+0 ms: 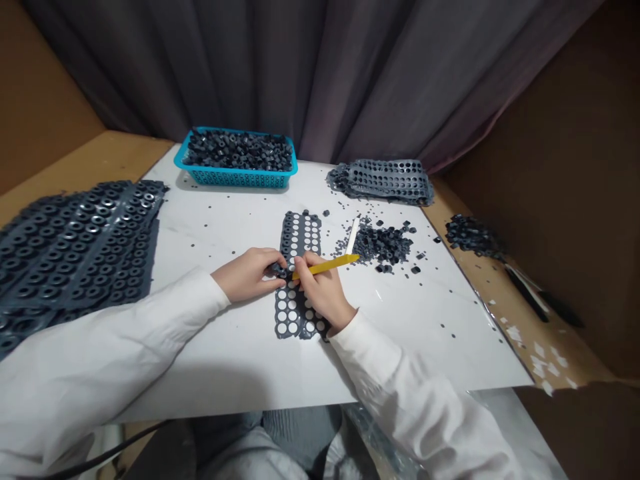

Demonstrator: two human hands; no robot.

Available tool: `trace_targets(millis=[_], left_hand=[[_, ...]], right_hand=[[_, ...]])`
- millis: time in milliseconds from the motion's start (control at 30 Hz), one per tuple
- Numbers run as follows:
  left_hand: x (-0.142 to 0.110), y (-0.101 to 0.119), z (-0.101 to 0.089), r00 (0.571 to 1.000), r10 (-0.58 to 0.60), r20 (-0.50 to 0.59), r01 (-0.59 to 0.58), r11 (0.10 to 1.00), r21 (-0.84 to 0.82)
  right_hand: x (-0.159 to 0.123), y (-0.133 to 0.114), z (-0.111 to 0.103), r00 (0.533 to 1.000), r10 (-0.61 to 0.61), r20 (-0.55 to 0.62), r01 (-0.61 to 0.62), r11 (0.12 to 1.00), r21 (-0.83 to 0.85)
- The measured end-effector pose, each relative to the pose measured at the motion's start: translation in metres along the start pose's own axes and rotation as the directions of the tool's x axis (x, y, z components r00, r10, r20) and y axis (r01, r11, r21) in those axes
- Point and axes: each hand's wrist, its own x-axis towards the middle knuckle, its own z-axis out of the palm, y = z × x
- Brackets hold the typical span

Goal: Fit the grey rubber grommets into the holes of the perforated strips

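Note:
A dark rubber sheet (301,313) with rows of round holes lies lengthwise in front of me, the white table showing through many holes. My right hand (321,287) is closed around a yellow pen-shaped tool (333,263), its tip low over the middle of the sheet. Just left of that tip, my left hand (255,273) pinches a small black rubber piece (278,269) at the sheet's left edge. The fingers partly cover the piece. To the right lie a heap of loose black pieces (387,244) and a white stick (353,235).
A blue basket (235,177) full of black pieces stands at the back. Large ringed rubber sheets (75,247) cover the left side. Stacked perforated sheets (385,179) lie at back right. Another black pile (473,235) and a black-handled tool (527,293) rest beyond the right edge.

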Motion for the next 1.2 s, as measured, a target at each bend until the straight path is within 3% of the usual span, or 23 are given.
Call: trace_targets(millis=[300,433,500,600,667,733,833,900,1033,1200], left_hand=[[0.009,0.001,0.002,0.977,0.095,0.192,-0.122,0.983,0.134],[0.011,-0.003,0.000,0.969,0.140,0.202,-0.164,0.980,0.111],[0.014,-0.004,-0.009,0.985,0.136,0.102,-0.144,0.987,0.076],[0.019,-0.005,-0.032,0.983,0.034,-0.182,-0.029,0.999,0.027],[0.021,-0.006,-0.044,0.971,-0.046,-0.234,0.046,0.999,-0.007],[0.019,-0.008,-0.047,0.988,-0.087,-0.128,0.080,0.995,-0.057],[0.015,-0.011,-0.035,0.995,-0.102,0.015,0.103,0.987,-0.126],[0.013,-0.012,-0.025,0.993,-0.113,0.045,0.118,0.985,-0.129],[0.015,-0.013,-0.016,0.990,-0.097,0.100,0.109,0.986,-0.123],[0.018,-0.022,-0.013,0.991,-0.097,0.097,0.121,0.949,-0.291]], right_hand=[[-0.004,0.003,0.006,0.999,-0.038,-0.025,0.035,0.992,-0.120],[-0.006,0.003,0.008,0.998,-0.044,-0.038,0.036,0.983,-0.177],[-0.007,0.004,0.008,0.998,-0.046,-0.042,0.037,0.980,-0.196],[-0.009,0.003,0.008,0.999,-0.035,-0.038,0.027,0.981,-0.190],[-0.010,0.000,0.005,0.999,-0.022,-0.026,0.018,0.989,-0.148],[-0.010,-0.005,-0.001,0.999,-0.023,-0.040,0.020,0.996,-0.085],[-0.005,-0.010,-0.011,0.992,-0.038,-0.123,0.039,0.999,-0.002],[0.003,-0.009,-0.014,0.990,-0.040,-0.136,0.043,0.999,0.023],[0.019,0.003,-0.008,0.998,-0.029,-0.052,0.028,0.999,-0.014],[0.021,0.013,0.000,0.999,-0.017,-0.044,0.014,0.997,-0.070]])
